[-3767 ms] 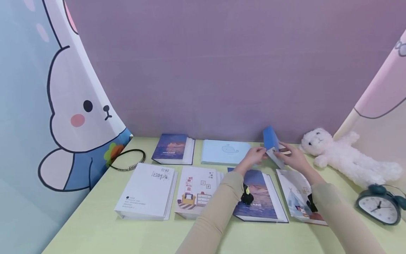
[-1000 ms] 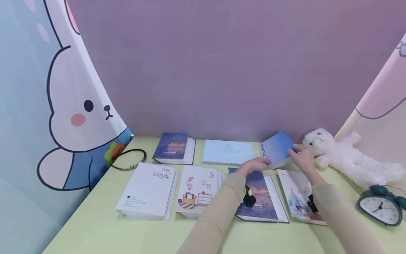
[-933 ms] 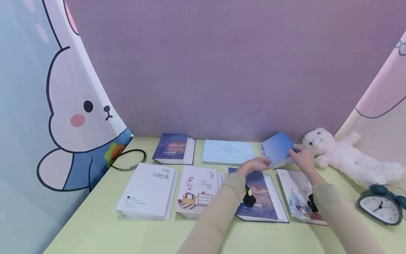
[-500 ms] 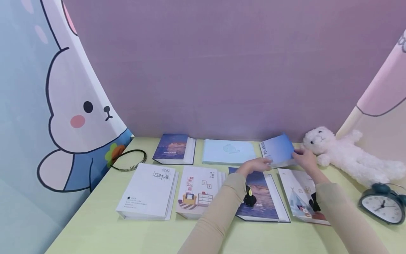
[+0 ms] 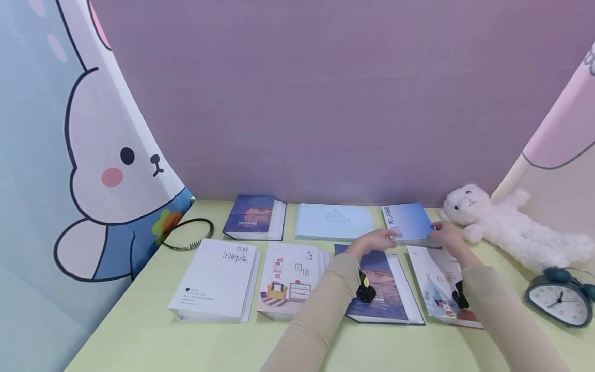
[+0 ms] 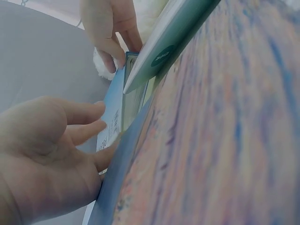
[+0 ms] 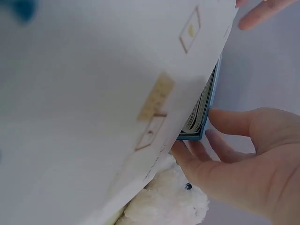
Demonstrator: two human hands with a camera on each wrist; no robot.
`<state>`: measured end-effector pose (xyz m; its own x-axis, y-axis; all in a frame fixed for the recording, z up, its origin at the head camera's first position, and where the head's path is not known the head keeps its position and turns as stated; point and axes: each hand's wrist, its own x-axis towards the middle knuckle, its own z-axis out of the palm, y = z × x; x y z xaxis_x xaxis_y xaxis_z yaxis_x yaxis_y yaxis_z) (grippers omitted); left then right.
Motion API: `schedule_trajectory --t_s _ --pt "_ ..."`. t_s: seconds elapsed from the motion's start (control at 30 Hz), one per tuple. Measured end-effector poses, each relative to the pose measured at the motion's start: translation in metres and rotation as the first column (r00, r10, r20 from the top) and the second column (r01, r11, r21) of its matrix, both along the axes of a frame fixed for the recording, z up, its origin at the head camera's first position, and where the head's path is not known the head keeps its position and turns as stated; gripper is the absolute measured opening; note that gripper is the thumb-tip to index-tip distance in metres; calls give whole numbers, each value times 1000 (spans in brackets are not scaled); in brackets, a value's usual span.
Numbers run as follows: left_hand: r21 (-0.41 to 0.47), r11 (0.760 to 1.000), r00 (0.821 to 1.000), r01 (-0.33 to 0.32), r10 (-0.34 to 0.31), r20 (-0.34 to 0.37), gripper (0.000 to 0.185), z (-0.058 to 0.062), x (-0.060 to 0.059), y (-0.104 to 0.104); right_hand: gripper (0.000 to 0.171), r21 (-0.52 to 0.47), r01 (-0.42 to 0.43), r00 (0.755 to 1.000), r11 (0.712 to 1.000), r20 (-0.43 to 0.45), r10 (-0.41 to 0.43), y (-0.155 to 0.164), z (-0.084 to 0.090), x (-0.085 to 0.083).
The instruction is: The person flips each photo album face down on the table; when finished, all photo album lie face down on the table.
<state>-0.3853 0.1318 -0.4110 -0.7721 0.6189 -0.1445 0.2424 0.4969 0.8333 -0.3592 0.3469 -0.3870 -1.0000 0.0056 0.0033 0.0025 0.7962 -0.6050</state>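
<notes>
A blue album [image 5: 409, 221] marked POLAROID lies almost flat at the back of the green table [image 5: 139, 336], beside the white plush toy [image 5: 502, 227]. My left hand [image 5: 378, 239] touches its front left corner with fairly straight fingers. In the left wrist view those fingers [image 6: 89, 122] meet the album's barcode side [image 6: 111, 123]. My right hand [image 5: 443, 231] holds its right edge. In the right wrist view, thumb and fingers [image 7: 220, 126] pinch the album's corner [image 7: 199, 117].
Under my forearms lie a dark sunset album [image 5: 378, 289] and a tent-cover album [image 5: 437, 284]. A pale whale album [image 5: 334, 222], another dark album [image 5: 253, 217], a white album [image 5: 216, 279] and a furniture-cover album [image 5: 290, 279] lie leftward. A clock [image 5: 558, 302] stands right, a headband [image 5: 188, 232] left.
The blue album, held upright 3.8 s ago, has been tilted over and lowered until it lies nearly flat on the table. Both hands stayed on it.
</notes>
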Motion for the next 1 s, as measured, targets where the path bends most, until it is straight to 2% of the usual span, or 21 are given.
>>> schedule_trajectory --t_s 0.23,0.43,0.63,1.0 --pt "-4 1000 1000 -17 17 -14 48 1 1 1 50 51 11 1000 999 -19 -10 -1 1 -1" --pt "-6 1000 999 5 -5 -33 51 1 0 2 51 55 11 999 998 -36 -9 -2 0 -1" --pt "-1 1000 1000 8 -8 -15 53 -1 -2 2 54 94 -4 998 996 -56 10 -2 0 -2" --pt "-10 1000 1000 2 -1 7 50 0 0 4 56 106 15 1000 994 -18 -13 -3 -1 -4"
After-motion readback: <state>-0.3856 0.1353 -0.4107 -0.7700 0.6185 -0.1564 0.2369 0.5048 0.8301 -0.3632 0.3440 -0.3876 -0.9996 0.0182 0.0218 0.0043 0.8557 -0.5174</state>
